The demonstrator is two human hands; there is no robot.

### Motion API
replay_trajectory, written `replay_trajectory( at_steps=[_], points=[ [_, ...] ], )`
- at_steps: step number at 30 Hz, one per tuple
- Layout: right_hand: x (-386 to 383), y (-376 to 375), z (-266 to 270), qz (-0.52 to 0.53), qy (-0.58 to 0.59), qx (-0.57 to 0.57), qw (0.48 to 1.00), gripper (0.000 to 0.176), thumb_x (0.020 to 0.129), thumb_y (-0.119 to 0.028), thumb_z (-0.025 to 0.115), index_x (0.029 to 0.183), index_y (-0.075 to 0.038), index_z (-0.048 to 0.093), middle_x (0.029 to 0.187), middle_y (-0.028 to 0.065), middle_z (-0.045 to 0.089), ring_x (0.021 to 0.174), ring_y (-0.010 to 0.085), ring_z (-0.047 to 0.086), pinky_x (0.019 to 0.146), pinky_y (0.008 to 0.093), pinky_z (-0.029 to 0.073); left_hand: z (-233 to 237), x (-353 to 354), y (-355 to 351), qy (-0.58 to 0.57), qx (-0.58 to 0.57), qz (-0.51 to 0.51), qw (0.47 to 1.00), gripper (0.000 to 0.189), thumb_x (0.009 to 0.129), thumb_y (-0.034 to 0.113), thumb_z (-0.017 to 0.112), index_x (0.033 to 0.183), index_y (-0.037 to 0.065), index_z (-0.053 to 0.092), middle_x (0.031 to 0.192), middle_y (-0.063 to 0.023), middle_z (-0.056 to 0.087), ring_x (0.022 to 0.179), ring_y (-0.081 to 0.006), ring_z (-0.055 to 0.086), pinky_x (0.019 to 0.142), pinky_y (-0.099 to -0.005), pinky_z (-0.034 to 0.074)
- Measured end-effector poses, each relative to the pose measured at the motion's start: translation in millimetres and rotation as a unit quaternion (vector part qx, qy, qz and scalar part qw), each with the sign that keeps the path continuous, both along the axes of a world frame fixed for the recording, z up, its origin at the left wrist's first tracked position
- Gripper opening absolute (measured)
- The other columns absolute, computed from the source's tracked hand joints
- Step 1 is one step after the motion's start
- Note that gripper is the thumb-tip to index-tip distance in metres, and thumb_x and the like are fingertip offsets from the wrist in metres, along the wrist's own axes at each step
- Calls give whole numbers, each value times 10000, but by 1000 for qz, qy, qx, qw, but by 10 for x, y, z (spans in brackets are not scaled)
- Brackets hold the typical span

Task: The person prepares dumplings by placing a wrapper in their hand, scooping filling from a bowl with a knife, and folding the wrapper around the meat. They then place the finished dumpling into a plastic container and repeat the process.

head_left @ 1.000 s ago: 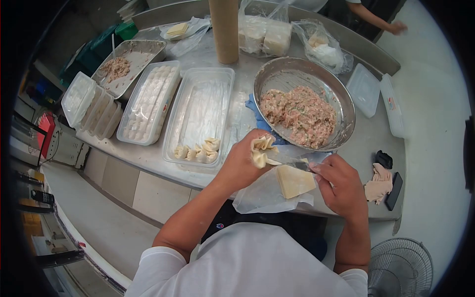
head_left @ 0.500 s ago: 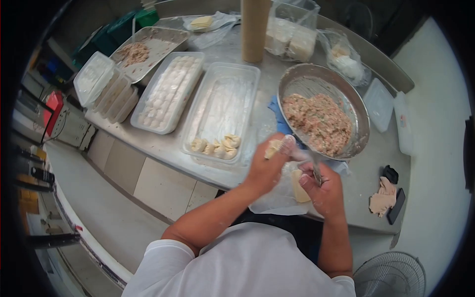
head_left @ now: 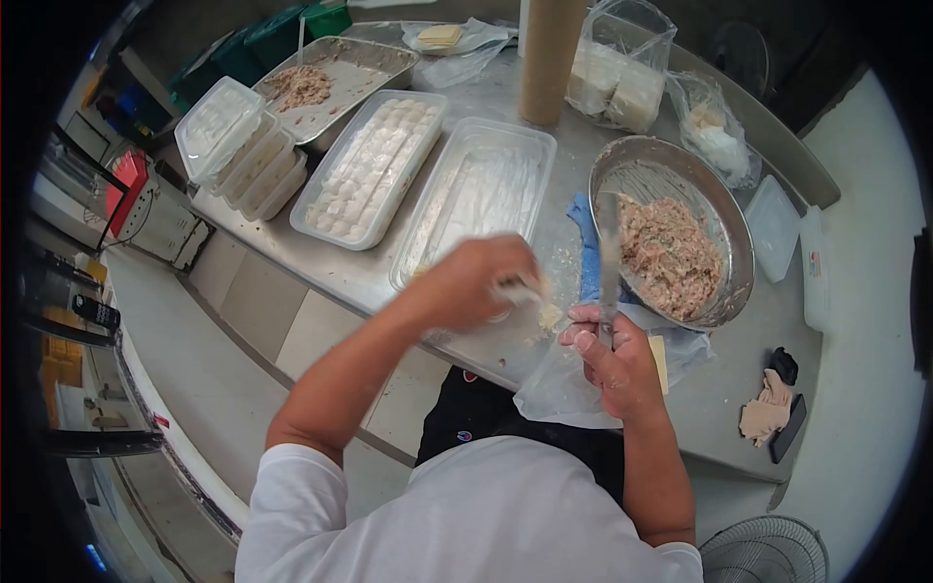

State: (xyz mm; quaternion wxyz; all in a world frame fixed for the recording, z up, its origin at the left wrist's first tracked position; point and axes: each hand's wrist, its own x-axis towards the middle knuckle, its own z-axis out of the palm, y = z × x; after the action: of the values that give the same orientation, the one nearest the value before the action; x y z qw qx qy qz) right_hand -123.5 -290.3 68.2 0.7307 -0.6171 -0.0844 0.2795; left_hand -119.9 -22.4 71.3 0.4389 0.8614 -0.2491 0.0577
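Note:
My left hand point(head_left: 486, 277) is blurred over the near end of a long clear plastic tub point(head_left: 476, 185). Its fingers look curled in, and whatever they hold is hidden. The hand covers most of the folded dumplings at that end. My right hand point(head_left: 622, 364) grips a flat metal spatula point(head_left: 609, 262) with its blade pointing up, beside a metal bowl point(head_left: 746, 262) of minced filling point(head_left: 671, 253). Yellowish wrappers point(head_left: 660, 361) lie behind my right hand on a plastic sheet point(head_left: 554, 394). Floury crumbs point(head_left: 549, 316) lie between my hands.
Left of the tub stand a second tub of white balls point(head_left: 374, 170), stacked lidded boxes point(head_left: 253, 160) and a metal tray point(head_left: 364, 73) with some filling. A brown cylinder point(head_left: 552, 68) and bagged white blocks point(head_left: 617, 83) stand behind. A blue cloth point(head_left: 589, 257) lies by the bowl.
My left hand has moved left from beside my right hand to the tub, taking a pale folded wrapper out of sight. The spatula now points upright. The view has shifted slightly.

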Motion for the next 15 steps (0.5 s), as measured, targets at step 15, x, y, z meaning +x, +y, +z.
replay_trajectory(
  at_steps=[15],
  points=[
    [171,-927,88,-107,-225,-241,938,247,968,-63,613,1190,38,651,934,42,619,840,163,598,784,303,480,-318,243,482,193,168,10,967,509,752,-29,664,1243,99,704,1136,-130,655,1109,-322,622,990,-392,493]
  ],
)
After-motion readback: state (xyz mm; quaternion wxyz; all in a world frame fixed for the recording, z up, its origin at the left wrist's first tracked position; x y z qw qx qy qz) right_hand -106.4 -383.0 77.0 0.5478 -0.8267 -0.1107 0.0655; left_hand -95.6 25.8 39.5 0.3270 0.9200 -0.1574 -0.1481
